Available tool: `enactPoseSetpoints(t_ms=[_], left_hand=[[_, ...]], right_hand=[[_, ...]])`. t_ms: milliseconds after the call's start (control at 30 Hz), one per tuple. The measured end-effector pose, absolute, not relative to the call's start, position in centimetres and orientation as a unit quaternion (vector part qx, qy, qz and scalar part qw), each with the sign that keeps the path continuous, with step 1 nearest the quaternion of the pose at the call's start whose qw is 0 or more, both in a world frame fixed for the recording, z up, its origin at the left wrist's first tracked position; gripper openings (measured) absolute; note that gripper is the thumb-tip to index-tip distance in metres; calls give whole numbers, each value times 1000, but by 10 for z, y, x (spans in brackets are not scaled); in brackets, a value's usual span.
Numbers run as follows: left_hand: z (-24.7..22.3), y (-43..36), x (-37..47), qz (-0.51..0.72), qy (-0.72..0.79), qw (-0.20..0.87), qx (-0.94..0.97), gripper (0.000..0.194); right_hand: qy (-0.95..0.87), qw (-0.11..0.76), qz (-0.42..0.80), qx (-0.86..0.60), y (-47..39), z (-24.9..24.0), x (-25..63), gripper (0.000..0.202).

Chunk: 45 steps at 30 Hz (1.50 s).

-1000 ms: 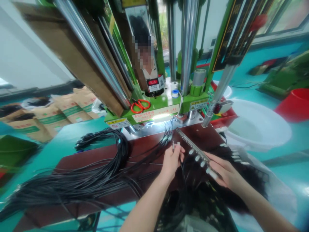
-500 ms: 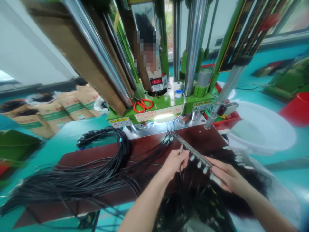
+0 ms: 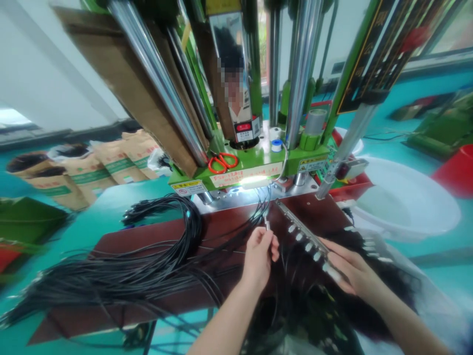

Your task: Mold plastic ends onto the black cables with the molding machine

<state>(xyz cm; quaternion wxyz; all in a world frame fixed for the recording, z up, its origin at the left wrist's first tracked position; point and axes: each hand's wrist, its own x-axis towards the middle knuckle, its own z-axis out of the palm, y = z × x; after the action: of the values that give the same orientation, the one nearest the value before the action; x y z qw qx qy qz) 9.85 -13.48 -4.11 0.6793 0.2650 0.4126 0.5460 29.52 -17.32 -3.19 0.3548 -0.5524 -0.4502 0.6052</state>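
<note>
My left hand [image 3: 259,252] is closed in a pinch around a cable end, whose thin metal tip [image 3: 267,224] points up past the fingers. It is a short way left of a long metal bar [image 3: 301,226], not touching it. My right hand [image 3: 349,268] has its fingers wrapped over the near end of that bar. A row of several pale connectors [image 3: 308,246] sits along the bar's left edge, with dark cables hanging below. A large bundle of black cables [image 3: 148,268] lies on the brown board to the left.
A green press [image 3: 275,170] with steel columns stands ahead, its lamp lit. Orange-handled scissors [image 3: 222,162] rest on it. The brown board [image 3: 318,212] spans its front. A white tub [image 3: 410,197] stands right; paper sacks [image 3: 88,167] stand left. More cables [image 3: 384,276] with pale ends lie at right.
My left hand has drawn leftward away from the bar, with the cable end still pinched and its tip turned more upright. My right hand keeps its hold on the bar. The view has shifted slightly.
</note>
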Motion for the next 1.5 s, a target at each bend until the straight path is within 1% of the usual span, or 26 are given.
enactPoseSetpoints(t_ms=[67, 267, 533, 633, 733, 800, 867, 967, 1033, 1100, 1167, 1267, 1333, 1400, 1467, 1500], left_hand=[[-42, -134, 98, 552, 420, 675, 252, 26], [-39, -122, 98, 467, 429, 719, 286, 24], [-32, -117, 96, 455, 462, 704, 290, 24], [-31, -116, 94, 451, 471, 699, 294, 24], [-32, -116, 94, 454, 493, 679, 300, 23], [-36, -116, 96, 458, 508, 659, 312, 24], [-39, -116, 99, 458, 512, 644, 336, 24], [-38, -112, 100, 446, 493, 627, 405, 23], [-30, -105, 94, 428, 480, 595, 483, 28], [-15, -93, 82, 411, 488, 525, 564, 31], [7, -78, 70, 415, 513, 426, 619, 31], [41, -57, 69, 468, 536, 277, 646, 29], [55, -48, 87, 485, 531, 217, 660, 26], [55, -47, 114, 451, 512, 204, 702, 20], [42, -53, 141, 377, 467, 237, 764, 17], [33, -58, 151, 340, 432, 270, 790, 20]], right_hand=[[-454, 347, 609, -551, -173, -32, 295, 64], [-478, 320, 610, -545, -172, -39, 299, 68], [-496, 295, 607, -547, -170, -41, 303, 68], [-508, 276, 606, -546, -170, -44, 304, 64], [-560, 274, 572, -533, -168, -48, 303, 56], [-599, 289, 536, -520, -167, -50, 302, 52], [-600, 304, 532, -514, -167, -51, 301, 49], [-524, 333, 573, -535, -170, -53, 301, 52], [-471, 375, 578, -551, -176, -55, 302, 56], [-440, 426, 553, -565, -186, -55, 304, 58], [-407, 472, 526, -579, -198, -55, 306, 57], [-321, 533, 505, -598, -217, -51, 307, 56], [-276, 569, 483, -606, -226, -49, 307, 53], [-267, 595, 455, -607, -233, -49, 307, 51], [-281, 604, 438, -603, -238, -49, 308, 51], [-288, 603, 433, -605, -239, -49, 309, 52]])
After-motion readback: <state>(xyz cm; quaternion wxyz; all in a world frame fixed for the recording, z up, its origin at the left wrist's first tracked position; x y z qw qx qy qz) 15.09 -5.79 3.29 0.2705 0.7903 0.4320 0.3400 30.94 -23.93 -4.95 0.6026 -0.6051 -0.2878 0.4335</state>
